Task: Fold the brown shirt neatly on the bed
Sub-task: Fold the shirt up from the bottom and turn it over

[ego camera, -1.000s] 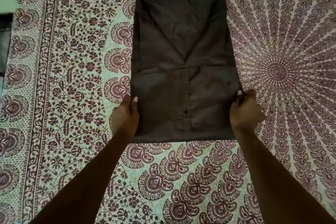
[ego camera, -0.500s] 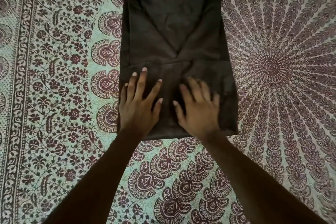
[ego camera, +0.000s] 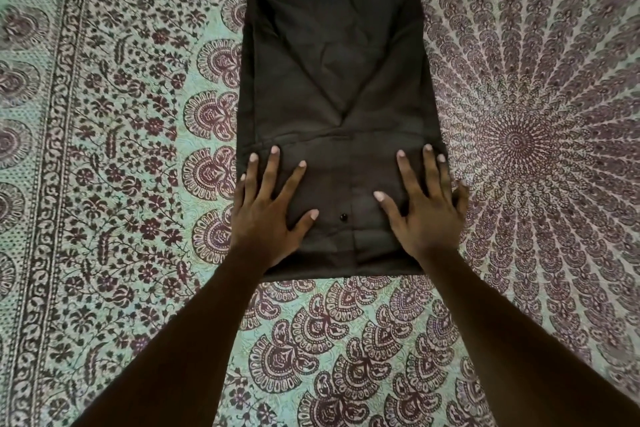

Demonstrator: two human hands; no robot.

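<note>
- While both hands lie flat, the shirt point(ego camera: 332, 87) sits folded into a tall rectangle on the bed point(ego camera: 114, 156), collar at the far end.
- Head view: the left hand point(ego camera: 268, 215) presses the shirt's near left part, fingers straight and spread, gripping nothing.
- Head view: the right hand point(ego camera: 424, 215) presses the near right part the same way, fingers splayed, its outer edge at the shirt's right border.
- A small dark button point(ego camera: 343, 217) shows between the two hands.
- The lower flap is turned up over the body; its top edge runs just past the fingertips point(ego camera: 275, 150).
- The bed wears a patterned cover, green and maroon.
</note>
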